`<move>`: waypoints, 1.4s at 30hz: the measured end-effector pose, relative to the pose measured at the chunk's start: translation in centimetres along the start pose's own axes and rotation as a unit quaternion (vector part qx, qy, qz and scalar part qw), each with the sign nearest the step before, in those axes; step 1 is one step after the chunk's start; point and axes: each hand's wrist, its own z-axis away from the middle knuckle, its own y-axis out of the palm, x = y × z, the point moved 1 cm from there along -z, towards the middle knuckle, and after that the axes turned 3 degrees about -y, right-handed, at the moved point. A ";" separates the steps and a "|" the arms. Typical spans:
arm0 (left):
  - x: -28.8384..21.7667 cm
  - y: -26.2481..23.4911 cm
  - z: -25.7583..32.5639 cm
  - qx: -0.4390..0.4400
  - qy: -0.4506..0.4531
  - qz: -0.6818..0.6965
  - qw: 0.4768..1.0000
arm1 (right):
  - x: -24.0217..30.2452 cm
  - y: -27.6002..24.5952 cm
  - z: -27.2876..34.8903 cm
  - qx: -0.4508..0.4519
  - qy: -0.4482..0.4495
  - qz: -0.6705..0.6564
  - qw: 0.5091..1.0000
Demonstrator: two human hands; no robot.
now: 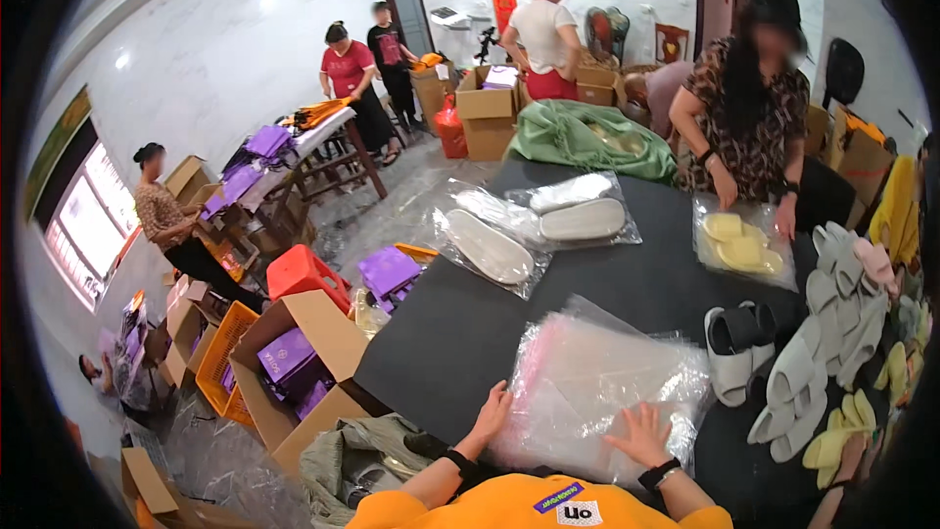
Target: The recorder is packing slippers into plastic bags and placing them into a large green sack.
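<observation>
A stack of clear plastic bags (592, 387) with a pinkish left edge lies on the dark table before me. My right hand (641, 437) is spread flat on the stack, fingers apart. At its left edge rests my left hand (492, 413), fingers stretched out along the side of the bags. Farther off, two clear bags with white slippers (488, 245) lie on the tabletop. Grey slippers (736, 358) with a dark piece on them sit right of the stack.
Across the table, a person (749, 108) handles bagged yellow slippers (741, 243). Many grey slippers (798, 372) line the right edge. A green sack (587, 142) is at the far end. Left stands an open carton (328, 328) with purple packages. Other people work behind.
</observation>
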 end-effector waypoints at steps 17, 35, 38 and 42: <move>0.4 -2.5 0.3 0.022 0.000 0.020 1.000 | 2.0 -0.2 0.3 -0.079 -0.096 0.069 0.990; 2.8 -2.1 0.0 0.014 -0.009 -0.019 1.000 | 3.0 0.8 0.2 -0.084 -0.137 0.025 0.987; 2.0 -1.6 0.0 0.008 -0.011 -0.023 1.000 | 3.2 0.6 0.3 -0.086 -0.131 0.007 0.988; 1.4 -1.3 0.0 -0.009 -0.012 -0.011 1.000 | 3.4 0.4 0.4 -0.082 -0.118 -0.005 0.990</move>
